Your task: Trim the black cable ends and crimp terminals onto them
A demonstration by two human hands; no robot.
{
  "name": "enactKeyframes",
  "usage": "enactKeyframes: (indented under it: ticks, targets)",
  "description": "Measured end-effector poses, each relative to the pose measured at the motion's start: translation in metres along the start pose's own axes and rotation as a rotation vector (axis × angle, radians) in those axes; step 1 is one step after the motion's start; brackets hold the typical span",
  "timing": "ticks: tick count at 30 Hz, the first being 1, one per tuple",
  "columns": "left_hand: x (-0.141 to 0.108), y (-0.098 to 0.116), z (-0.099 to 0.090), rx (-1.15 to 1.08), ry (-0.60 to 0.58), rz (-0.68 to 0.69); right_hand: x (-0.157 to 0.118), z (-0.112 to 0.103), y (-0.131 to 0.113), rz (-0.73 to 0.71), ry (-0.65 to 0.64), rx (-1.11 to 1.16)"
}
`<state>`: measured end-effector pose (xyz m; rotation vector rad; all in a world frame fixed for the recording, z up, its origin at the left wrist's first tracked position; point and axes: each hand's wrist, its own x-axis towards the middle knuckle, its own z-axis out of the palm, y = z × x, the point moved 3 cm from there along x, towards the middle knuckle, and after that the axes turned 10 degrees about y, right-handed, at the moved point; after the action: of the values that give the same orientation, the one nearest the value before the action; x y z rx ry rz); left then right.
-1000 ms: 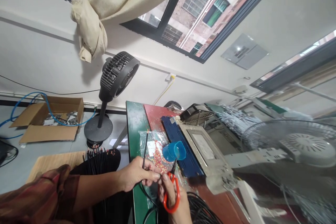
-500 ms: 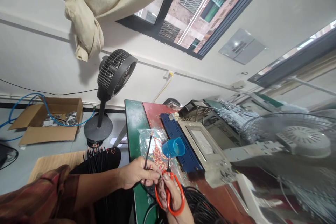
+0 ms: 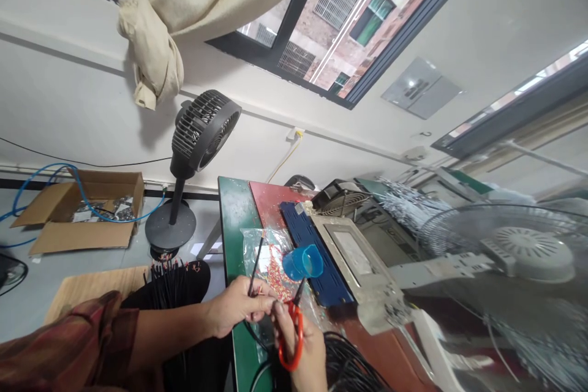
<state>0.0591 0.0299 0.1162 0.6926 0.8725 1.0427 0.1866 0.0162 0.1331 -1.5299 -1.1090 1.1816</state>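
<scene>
My left hand (image 3: 236, 306) is closed on a black cable (image 3: 258, 260), whose stripped end points up and away from me. In my right hand (image 3: 305, 343) is a pair of scissors (image 3: 296, 327) with orange handles, the dark blades aimed up toward the blue cup. Both hands meet over the near edge of the table, fingertips close together; what lies between them is too small to make out. A blue plastic cup (image 3: 301, 262) lies tipped beyond the blades. Under it, a clear plastic bag (image 3: 250, 239) bears many red and yellow bits (image 3: 278, 275).
A coil of black cable (image 3: 351, 361) lies right of my hands. More stripped cables (image 3: 168, 282) rest on my lap. A blue panel (image 3: 316, 257), a grey machine (image 3: 353, 248) and a large fan (image 3: 528, 251) stand to the right. A black fan (image 3: 202, 128) and cardboard box (image 3: 87, 236) stand left.
My right hand has turned, so the scissors now appear more edge-on with their blades leaning right. My left hand keeps the cable in nearly the same place.
</scene>
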Motion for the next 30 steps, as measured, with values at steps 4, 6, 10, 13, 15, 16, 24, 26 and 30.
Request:
enactKeyframes:
  ticks: [4, 6, 10, 13, 15, 16, 24, 26, 30]
  targets:
    - [0.0004, 0.0008, 0.0003, -0.024, -0.035, -0.018, 0.0007, 0.0000, 0.0018, 0.046, -0.010, 0.091]
    - [-0.0001, 0.0019, 0.0017, -0.030, -0.063, -0.045, 0.0012, 0.0003, 0.0027, 0.105, -0.036, 0.216]
    - [0.0002, 0.0002, 0.0031, -0.007, -0.104, -0.077, 0.0024, -0.0021, 0.0040, 0.187, -0.011, 0.337]
    - [0.0010, -0.0027, 0.0023, -0.006, -0.112, -0.097, 0.0017, -0.0034, 0.0050, 0.230, -0.003, 0.367]
    - [0.0014, -0.0033, 0.0014, -0.003, -0.119, -0.104, 0.0006, -0.0036, 0.0050, 0.247, -0.003, 0.394]
    - [0.0014, -0.0032, 0.0011, 0.000, -0.127, -0.102, 0.0000, -0.0035, 0.0050, 0.260, 0.000, 0.409]
    - [0.0027, -0.0036, -0.0015, 0.006, -0.179, -0.067, -0.0024, -0.0034, 0.0069, 0.365, 0.029, 0.454]
    - [0.0027, -0.0042, -0.0019, 0.016, -0.180, -0.061, -0.0022, -0.0031, 0.0078, 0.370, 0.021, 0.449]
    - [0.0021, -0.0028, -0.0013, 0.043, -0.188, -0.050, -0.0013, -0.0015, 0.0084, 0.353, 0.026, 0.420]
